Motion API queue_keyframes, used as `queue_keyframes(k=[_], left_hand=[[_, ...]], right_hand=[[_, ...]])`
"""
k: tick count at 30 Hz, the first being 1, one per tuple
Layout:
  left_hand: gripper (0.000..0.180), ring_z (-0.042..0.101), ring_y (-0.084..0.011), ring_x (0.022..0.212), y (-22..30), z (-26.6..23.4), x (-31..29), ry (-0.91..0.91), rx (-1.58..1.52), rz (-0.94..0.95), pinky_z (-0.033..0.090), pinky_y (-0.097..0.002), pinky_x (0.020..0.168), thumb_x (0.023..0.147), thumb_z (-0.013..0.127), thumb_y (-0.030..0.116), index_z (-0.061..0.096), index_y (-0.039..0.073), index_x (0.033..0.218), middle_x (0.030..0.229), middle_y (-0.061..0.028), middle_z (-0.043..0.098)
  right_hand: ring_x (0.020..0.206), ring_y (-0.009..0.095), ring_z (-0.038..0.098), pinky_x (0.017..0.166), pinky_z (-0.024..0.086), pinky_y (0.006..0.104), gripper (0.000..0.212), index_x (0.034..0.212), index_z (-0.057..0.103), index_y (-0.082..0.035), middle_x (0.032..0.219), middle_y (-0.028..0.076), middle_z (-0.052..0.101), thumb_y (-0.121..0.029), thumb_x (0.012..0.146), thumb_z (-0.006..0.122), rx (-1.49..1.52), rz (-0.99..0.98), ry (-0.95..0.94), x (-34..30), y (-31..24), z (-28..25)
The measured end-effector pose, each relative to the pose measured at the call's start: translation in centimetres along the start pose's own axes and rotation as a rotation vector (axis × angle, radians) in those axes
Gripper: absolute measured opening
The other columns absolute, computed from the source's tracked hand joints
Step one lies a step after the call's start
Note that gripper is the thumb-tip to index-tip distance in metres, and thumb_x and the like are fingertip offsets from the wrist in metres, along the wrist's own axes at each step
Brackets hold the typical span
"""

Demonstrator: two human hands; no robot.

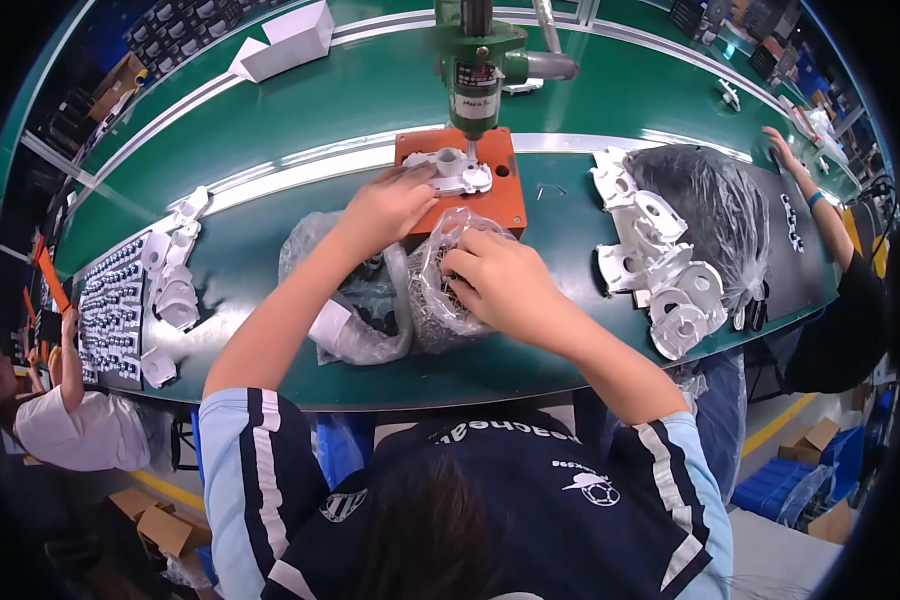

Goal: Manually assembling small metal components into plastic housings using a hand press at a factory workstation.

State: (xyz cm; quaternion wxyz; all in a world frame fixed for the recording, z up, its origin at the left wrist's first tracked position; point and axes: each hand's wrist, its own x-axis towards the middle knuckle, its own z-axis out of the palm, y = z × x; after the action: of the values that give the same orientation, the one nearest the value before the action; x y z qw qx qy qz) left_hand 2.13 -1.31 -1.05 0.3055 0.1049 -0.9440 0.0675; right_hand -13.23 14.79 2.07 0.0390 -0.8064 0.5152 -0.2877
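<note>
At your far left, a co-worker in a white top sits beside a flat tray of small dark-and-silver pieces in rows. Next comes a curving line of smooth, white moulded housings with round openings. Green bench surface shows between them and a crumpled clear plastic bag, which has dark pieces showing inside.

Your left hand lies over the left end of a white moulded part with a raised round collar – its fingers close together and touching, though you can't tell from here how firmly they grip. That part sits on an orange rectangular block, under the narrow tip of a green metal press.

Just in front of the block stands a clear bag full of thin metal pins. Your right hand dips curled fingers into its mouth; whether they've closed on a pin is hidden.

A few thin wire-like pieces lie right of the block. Bench surface runs from there to a second pile of white housings, near the curved front edge. Beyond are a dark, glossy plastic bag and another person's arm.
</note>
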Motion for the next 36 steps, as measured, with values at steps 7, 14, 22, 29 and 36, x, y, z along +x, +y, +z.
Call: queue_keyframes(k=[7, 14, 22, 29, 36], left_hand=[[0.015, 0.054, -0.0349, 0.103, 0.2, 0.1, 0.2, -0.160, -0.192, -0.167, 0.042, -0.0417, 0.092, 0.081, 0.055, 0.014, 0.058, 0.001, 0.087, 0.109, -0.0180, 0.058], [0.020, 0.053, -0.0363, 0.104, 0.6, -0.6, -0.2, -0.109, -0.169, -0.105, 0.036, -0.0426, 0.098, 0.081, 0.052, 0.020, 0.061, 0.001, 0.083, 0.110, -0.0194, 0.057], [0.025, 0.062, -0.0292, 0.084, 0.5, -2.9, 3.2, -0.483, -0.350, -0.364, 0.048, -0.0336, 0.076, 0.080, 0.051, 0.020, 0.066, 0.004, 0.092, 0.089, -0.0127, 0.066], [0.022, 0.059, -0.0168, 0.070, 1.3, -7.7, 0.3, -0.178, -0.612, -0.916, 0.047, -0.0306, 0.068, 0.081, 0.052, 0.015, 0.061, 0.003, 0.097, 0.073, -0.0105, 0.060], [0.015, 0.059, -0.0388, 0.073, 5.0, -3.9, -8.2, -0.658, 0.055, -0.784, 0.046, -0.0471, 0.064, 0.079, 0.056, 0.015, 0.052, 0.002, 0.084, 0.075, -0.0190, 0.061]], right_hand=[[0.078, 0.027, 0.057, 0.065, 0.047, 0.0377, 0.014, 0.082, 0.059, -0.008, 0.081, 0.007, 0.054, -0.014, 0.071, 0.065, 0.031, 0.019, -0.036, 0.4, -0.5, -0.6], [0.074, 0.027, 0.057, 0.062, 0.046, 0.0374, 0.013, 0.079, 0.059, -0.007, 0.077, 0.007, 0.056, -0.014, 0.071, 0.065, 0.032, 0.002, -0.007, 0.5, -0.5, -0.1], [0.073, 0.027, 0.058, 0.063, 0.047, 0.0374, 0.009, 0.081, 0.060, -0.005, 0.077, 0.009, 0.058, -0.011, 0.074, 0.061, 0.064, -0.027, 0.015, 0.9, -0.9, -0.1], [0.068, 0.022, 0.056, 0.061, 0.045, 0.0304, 0.012, 0.085, 0.061, 0.000, 0.076, 0.010, 0.057, 0.001, 0.074, 0.058, 0.364, 0.062, -0.030, 0.5, -0.1, -1.7], [0.068, 0.010, 0.052, 0.058, 0.041, 0.0215, 0.011, 0.087, 0.062, 0.002, 0.078, 0.005, 0.057, 0.003, 0.076, 0.059, 0.648, 0.200, 0.008, -1.3, 1.1, -4.1]])
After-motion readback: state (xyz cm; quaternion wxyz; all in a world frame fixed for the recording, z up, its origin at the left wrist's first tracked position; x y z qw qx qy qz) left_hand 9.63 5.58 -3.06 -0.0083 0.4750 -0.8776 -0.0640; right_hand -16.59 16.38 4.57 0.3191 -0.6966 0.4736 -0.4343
